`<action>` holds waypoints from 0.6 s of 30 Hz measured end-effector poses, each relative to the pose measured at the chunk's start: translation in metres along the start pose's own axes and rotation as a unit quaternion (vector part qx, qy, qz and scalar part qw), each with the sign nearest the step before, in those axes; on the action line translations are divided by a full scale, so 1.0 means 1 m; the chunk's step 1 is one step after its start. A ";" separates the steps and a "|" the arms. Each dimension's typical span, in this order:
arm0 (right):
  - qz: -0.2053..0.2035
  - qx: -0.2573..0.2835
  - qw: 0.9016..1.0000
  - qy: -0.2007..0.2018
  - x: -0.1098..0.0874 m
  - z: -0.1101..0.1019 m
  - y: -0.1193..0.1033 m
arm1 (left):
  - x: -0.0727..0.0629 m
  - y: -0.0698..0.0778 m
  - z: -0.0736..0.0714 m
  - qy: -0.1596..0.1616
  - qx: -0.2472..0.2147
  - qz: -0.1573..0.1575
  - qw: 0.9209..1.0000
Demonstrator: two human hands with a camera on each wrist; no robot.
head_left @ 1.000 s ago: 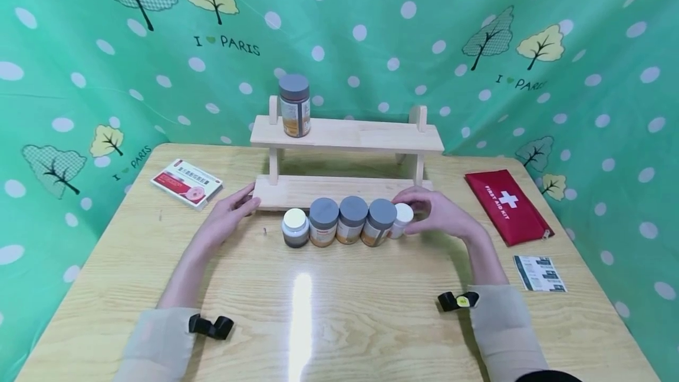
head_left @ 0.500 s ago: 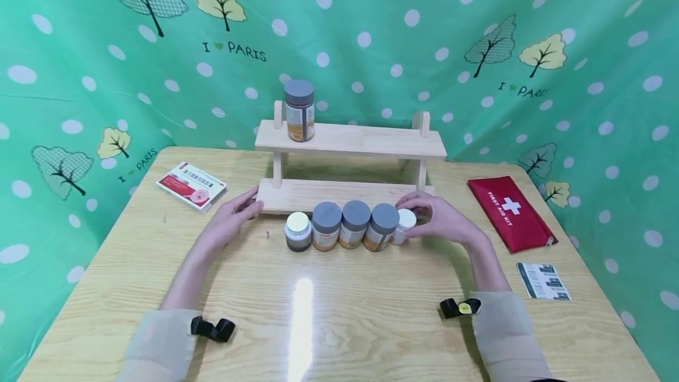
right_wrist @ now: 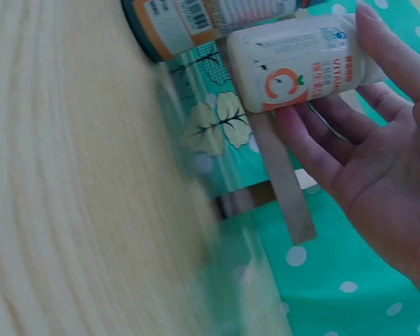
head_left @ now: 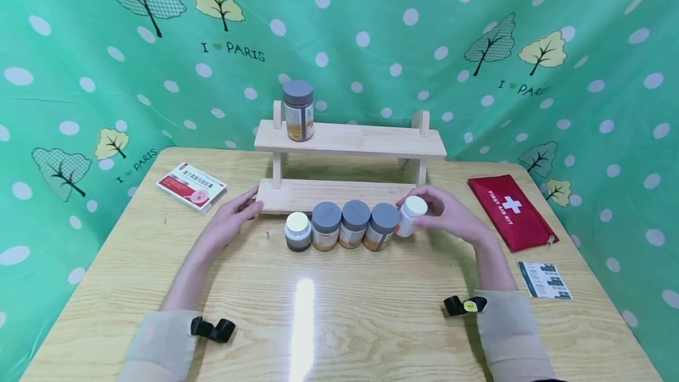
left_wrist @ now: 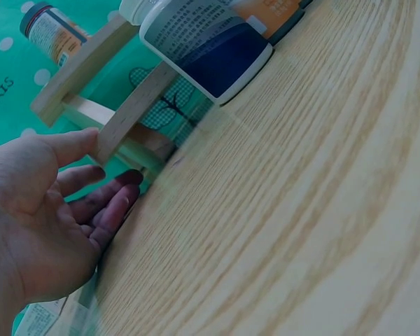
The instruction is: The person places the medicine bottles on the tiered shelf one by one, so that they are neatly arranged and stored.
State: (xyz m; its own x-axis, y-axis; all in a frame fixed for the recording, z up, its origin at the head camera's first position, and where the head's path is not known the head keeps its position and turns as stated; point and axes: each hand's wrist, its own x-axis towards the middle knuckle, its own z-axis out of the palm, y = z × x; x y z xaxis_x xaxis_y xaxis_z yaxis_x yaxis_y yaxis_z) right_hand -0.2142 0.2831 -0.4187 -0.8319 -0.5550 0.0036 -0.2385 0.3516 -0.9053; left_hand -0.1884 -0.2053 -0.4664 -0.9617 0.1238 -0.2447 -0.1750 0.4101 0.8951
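My right hand holds a small white vitamin bottle between thumb and fingers, tilted and just off the table. In the right wrist view the bottle shows orange print. My left hand grips the left end of the wooden shelf, its thumb and a finger at the corner of the lower board. In front of that board stand a white-capped bottle and several grey-lidded jars in a row. Another grey-lidded jar stands on the upper board at the left.
A red and white medicine box lies on the table at left. To the right lie a red first aid pouch and a printed blister pack. A green patterned cloth hangs behind the table.
My right hand has lifted the white vitamin bottle from the table and moved it slightly up and to the right, tilting it. The left hand keeps its place on the shelf.
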 end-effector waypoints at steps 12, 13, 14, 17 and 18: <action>-0.033 0.024 0.998 0.055 -0.011 -0.011 -0.016 | -0.001 0.000 -0.002 -0.002 -0.001 0.006 1.000; -0.034 0.025 0.997 0.062 -0.012 -0.012 -0.017 | 0.000 -0.001 -0.001 -0.003 -0.001 0.008 1.000; -0.036 0.026 0.997 0.070 -0.012 -0.013 -0.019 | 0.000 -0.001 -0.001 -0.004 0.000 0.009 1.000; -0.042 0.029 0.995 0.088 -0.010 -0.017 -0.025 | 0.001 -0.001 -0.001 0.001 0.004 0.008 1.000; -0.045 0.030 0.994 0.092 -0.008 -0.019 -0.027 | 0.001 -0.001 -0.001 0.004 0.007 0.007 1.000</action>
State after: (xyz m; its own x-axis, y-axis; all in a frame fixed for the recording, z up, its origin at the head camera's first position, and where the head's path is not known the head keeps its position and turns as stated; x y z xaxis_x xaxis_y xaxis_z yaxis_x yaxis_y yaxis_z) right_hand -0.2104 0.2925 -0.3863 -0.8879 -0.4321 0.1578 -0.2898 0.2591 -0.9213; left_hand -0.1893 -0.2065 -0.4668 -0.9656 0.1234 -0.2290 -0.1579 0.4213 0.8931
